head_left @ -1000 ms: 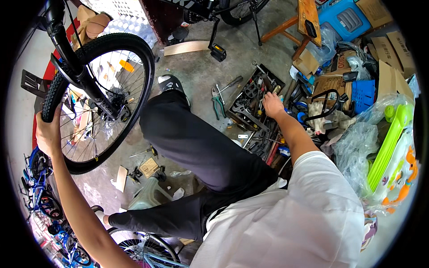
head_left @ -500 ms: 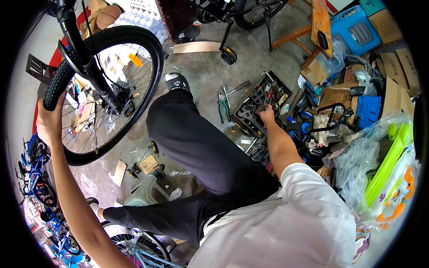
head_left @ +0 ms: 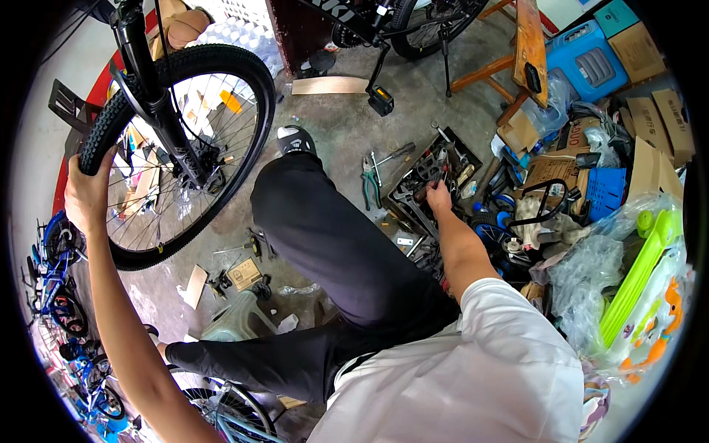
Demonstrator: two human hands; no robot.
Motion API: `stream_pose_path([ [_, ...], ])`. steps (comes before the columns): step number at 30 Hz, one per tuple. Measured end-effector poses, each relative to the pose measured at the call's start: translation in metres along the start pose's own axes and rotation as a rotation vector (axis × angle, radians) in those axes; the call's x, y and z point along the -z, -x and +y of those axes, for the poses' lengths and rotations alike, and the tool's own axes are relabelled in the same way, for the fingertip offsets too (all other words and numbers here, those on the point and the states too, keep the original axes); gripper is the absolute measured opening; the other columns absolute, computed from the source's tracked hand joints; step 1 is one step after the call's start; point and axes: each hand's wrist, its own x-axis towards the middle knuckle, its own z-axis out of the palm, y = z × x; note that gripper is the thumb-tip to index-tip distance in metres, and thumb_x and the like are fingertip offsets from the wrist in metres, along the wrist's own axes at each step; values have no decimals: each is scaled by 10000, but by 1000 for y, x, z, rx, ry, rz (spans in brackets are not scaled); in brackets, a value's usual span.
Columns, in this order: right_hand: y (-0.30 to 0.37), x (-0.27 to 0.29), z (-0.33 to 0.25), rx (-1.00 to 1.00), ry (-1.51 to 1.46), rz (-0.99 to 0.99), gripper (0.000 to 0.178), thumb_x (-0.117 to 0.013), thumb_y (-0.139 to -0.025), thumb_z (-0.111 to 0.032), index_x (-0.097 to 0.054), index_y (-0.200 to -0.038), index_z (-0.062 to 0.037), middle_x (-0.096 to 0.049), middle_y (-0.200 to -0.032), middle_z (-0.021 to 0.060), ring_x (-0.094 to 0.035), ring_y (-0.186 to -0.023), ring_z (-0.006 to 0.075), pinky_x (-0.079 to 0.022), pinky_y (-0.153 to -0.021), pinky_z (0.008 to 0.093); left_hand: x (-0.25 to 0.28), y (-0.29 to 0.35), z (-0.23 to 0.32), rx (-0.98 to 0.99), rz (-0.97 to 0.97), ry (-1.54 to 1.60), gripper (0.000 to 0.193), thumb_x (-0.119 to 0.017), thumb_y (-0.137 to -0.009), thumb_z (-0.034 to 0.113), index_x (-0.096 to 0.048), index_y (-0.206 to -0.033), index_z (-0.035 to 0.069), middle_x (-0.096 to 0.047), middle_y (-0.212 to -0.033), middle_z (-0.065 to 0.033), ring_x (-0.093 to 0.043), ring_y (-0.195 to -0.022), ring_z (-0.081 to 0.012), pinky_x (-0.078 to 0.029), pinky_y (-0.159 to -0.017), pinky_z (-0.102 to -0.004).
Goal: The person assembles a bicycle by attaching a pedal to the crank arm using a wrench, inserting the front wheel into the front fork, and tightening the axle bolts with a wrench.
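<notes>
My left hand point(head_left: 87, 193) is wrapped round the knobbly black tyre point(head_left: 260, 81) of a bicycle's front wheel, on its near left side. Above that hand the black fork point(head_left: 151, 103) runs down to the wheel's hub. At the right, my right hand point(head_left: 439, 196) reaches into a dark toolbox point(head_left: 465, 142) crowded with metal tools. Its fingers are closed, and what they hold among the tools is hidden. Pliers with green handles point(head_left: 371, 188) and a screwdriver point(head_left: 399, 152) lie on the floor just left of the box.
A second bicycle point(head_left: 380, 33) stands at the back, near a wooden stool point(head_left: 528, 55). Cartons, plastic bags and a blue basket point(head_left: 607, 190) pile up on the right. A pale plastic stool point(head_left: 240, 317) is beside my legs. A wooden strip point(head_left: 330, 86) lies on the floor.
The view has shifted slightly. My left hand stays on the tyre, and my right hand stays in the toolbox with its fingers slightly repositioned among the tools.
</notes>
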Motion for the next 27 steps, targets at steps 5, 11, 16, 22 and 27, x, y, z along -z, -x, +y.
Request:
stream_pose_path([
  [5,22,20,-62,323,-109,36,267,-624,-947,-318,-624,-1118,-113,-708,-955,117,-660,-918,348,-480,-835,421,1,4,-10,7,29,25,719,-698,-769,681,-640,-1195,106,-727,-1020,-193,-711,-932,-385,-562,-781,-470],
  [11,51,68,-167,761,-215,-69,242,-595,-993,-293,-649,-1126,-98,-707,-826,61,-684,-782,177,-508,-744,321,17,15,0,21,15,85,655,-729,-740,659,-646,-1097,117,-724,-950,-190,-710,-886,-383,-555,-732,-486],
  [16,122,122,-274,1029,-400,-271,198,-587,-1007,-202,-648,-1132,-62,-664,-797,12,-610,-756,92,-476,-707,267,16,16,-1,-8,19,114,656,-738,-731,666,-634,-1011,82,-724,-925,-177,-712,-893,-364,-559,-748,-462],
  [22,111,120,-245,910,-443,-412,209,-593,-1011,-230,-645,-1125,-62,-641,-801,-13,-577,-767,74,-453,-714,254,18,24,-15,12,24,124,703,-699,-743,722,-629,-1047,92,-725,-913,-188,-720,-865,-373,-567,-726,-476],
  [27,35,74,-129,469,-384,-264,234,-576,-1017,-300,-619,-1064,-75,-694,-912,20,-635,-848,115,-487,-748,297,11,15,-4,-17,-2,103,764,-658,-759,753,-645,-1146,94,-729,-991,-182,-716,-927,-368,-566,-764,-473],
])
